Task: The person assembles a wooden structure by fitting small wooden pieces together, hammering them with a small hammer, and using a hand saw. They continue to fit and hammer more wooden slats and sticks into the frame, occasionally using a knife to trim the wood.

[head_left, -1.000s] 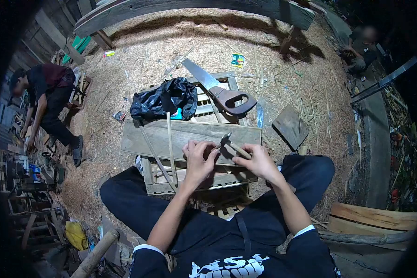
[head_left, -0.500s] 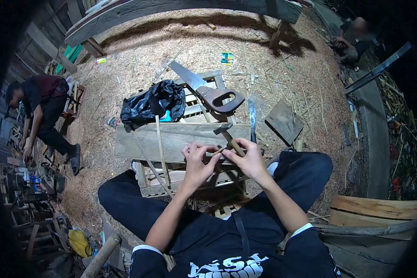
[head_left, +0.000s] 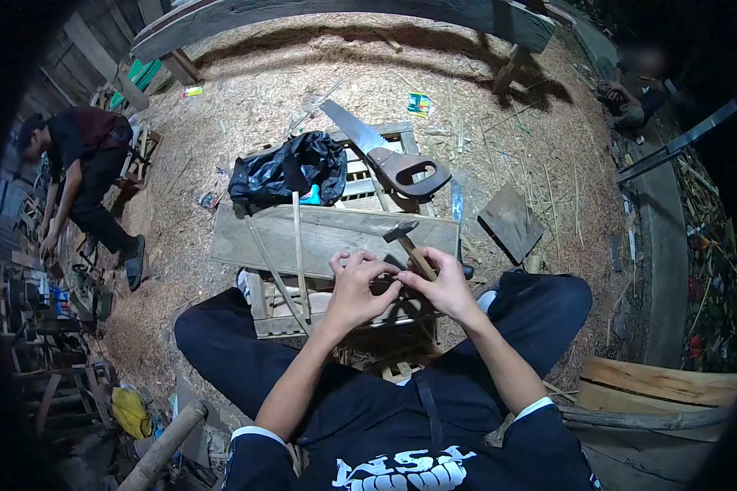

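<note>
My right hand [head_left: 442,284] is closed around the handle of a hammer [head_left: 420,260], whose metal head points up and away from me. The thumb and forefinger of that hand meet the fingertips of my left hand [head_left: 359,288]. My left hand is pinched, and whatever sits between the fingertips is too small to make out. Both hands are just above the near edge of a wide wooden board [head_left: 336,233], which lies across a slatted wooden crate [head_left: 278,326]. Two thin wooden sticks [head_left: 300,254] lean on the board left of my hands.
Beyond the board lie a black plastic bag [head_left: 291,172], a handsaw [head_left: 413,174] and a long knife [head_left: 457,204]. A square wooden piece [head_left: 512,222] lies to the right on shavings. One person [head_left: 90,180] bends at the left; another [head_left: 630,98] sits far right. A long bench [head_left: 344,18] spans the back.
The view has shifted slightly, so the board, saw and bag appear further right. My fingertips have drawn closer together, and the thin brown strip seen between them is now hidden.
</note>
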Motion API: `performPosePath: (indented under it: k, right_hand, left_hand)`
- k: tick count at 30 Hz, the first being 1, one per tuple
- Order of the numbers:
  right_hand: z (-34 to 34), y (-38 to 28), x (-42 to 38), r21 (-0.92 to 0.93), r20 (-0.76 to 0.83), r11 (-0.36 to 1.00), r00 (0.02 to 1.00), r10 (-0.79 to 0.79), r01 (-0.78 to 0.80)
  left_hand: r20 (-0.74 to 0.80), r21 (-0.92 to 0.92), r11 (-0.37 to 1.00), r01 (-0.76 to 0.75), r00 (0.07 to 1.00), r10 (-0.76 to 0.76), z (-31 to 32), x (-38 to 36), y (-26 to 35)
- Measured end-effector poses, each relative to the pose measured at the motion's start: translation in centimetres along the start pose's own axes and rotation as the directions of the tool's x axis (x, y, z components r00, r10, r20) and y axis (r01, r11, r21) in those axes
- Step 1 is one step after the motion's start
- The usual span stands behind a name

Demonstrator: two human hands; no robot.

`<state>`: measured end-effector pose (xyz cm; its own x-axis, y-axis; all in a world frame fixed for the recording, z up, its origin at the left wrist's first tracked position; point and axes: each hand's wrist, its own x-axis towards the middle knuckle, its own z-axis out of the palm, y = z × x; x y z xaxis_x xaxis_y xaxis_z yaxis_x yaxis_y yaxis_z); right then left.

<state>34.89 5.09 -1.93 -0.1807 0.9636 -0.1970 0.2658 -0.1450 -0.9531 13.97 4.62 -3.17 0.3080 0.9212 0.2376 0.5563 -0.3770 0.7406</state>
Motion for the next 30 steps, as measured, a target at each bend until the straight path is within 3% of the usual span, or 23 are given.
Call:
performPosePath:
  k: [7,12,16,18,19,21,22,24,26,29,30]
  right_hand:
    - [0.8,0.6,0.1,-0.038,0.022,0.999,1.0,-0.008,0.009]
    - [1.1,-0.6,0.0,-0.044,0.128,0.994,0.986,0.107,-0.103]
    - [1.6,-1.8,0.0,-0.179,0.145,0.981,0.984,0.102,-0.075]
    - [2.1,-2.6,-0.2,-0.289,0.044,0.956,0.999,-0.029,0.041]
    - [2.3,-2.7,-0.1,-0.289,0.049,0.956,0.998,-0.032,0.045]
    - [2.7,-2.9,0.1,-0.334,0.038,0.942,0.999,-0.005,0.017]
    - [3.0,-2.6,0.2,-0.333,0.048,0.943,0.999,-0.007,0.022]
    - [3.9,-1.9,0.2,-0.444,-0.058,0.875,0.968,-0.244,0.194]
    - [4.7,-1.7,0.3,-0.435,-0.024,0.88,0.974,-0.223,0.191]
    - [6.0,-1.6,0.9,-0.473,0.016,0.82,0.934,-0.356,0.321]
    - [6.3,-1.8,1.1,-0.468,0.03,0.819,0.932,-0.36,0.332]
  left_hand:
    - [0.013,0.103,0.995,-0.014,1.0,0.013,-1.1,-0.9,-0.4]
    - [-0.024,0.155,0.987,-0.049,0.998,0.053,-3.0,-1.3,-1.6]
    - [-0.218,0.218,0.976,0.013,0.975,0.035,-4.8,-1.8,-3.0]
    - [-0.411,0.238,0.927,0.291,0.895,-0.175,-5.7,-2.4,-3.7]
    - [-0.415,0.24,0.925,0.295,0.892,-0.177,-6.1,-2.7,-3.9]
    - [-0.501,0.306,0.842,0.444,0.827,-0.255,-6.9,-3.5,-4.2]
    - [-0.507,0.307,0.838,0.452,0.822,-0.258,-7.1,-3.9,-4.5]
    - [-0.513,0.322,0.81,0.49,0.809,-0.285,-7.2,-4.6,-5.2]
    - [-0.515,0.293,0.812,0.504,0.799,-0.31,-7.0,-5.2,-5.6]
    - [-0.512,0.251,0.855,0.454,0.812,-0.281,-7.0,-5.6,-5.8]
    - [-0.49,0.087,0.877,0.473,0.787,-0.376,-7.2,-5.6,-5.8]
